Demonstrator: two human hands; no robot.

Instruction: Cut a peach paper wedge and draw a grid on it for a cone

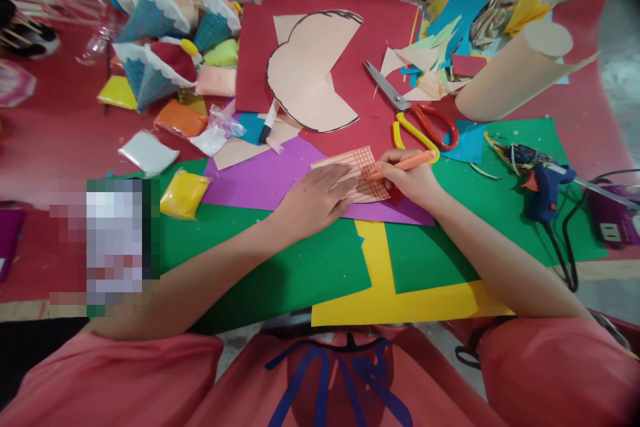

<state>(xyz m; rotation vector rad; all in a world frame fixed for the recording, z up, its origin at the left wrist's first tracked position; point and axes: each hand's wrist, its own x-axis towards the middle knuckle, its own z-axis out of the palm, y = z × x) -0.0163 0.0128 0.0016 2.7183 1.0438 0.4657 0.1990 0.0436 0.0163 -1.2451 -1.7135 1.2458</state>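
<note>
Under my hands lies a small cream paper piece [364, 159] with an orange-red grid drawn on its right part and lines across the rest. My left hand [317, 199] rests flat on its left side, fingers spread a little. My right hand [413, 177] grips an orange marker [417, 160], whose tip points at the grid. The paper lies on a purple sheet [260, 180]. Just beyond my right hand are scissors [400, 103] with red and yellow handles, blades apart. A large cream cut-out [305, 77] with a black outline lies on red paper behind.
A cream paper roll [510, 73] and paper scraps [430, 70] sit at the back right. A blue glue gun [545, 193] with its cord is at the right. Blue cones [157, 73] and clay packets [185, 193] lie left. Green sheets [300, 267] cover the near table.
</note>
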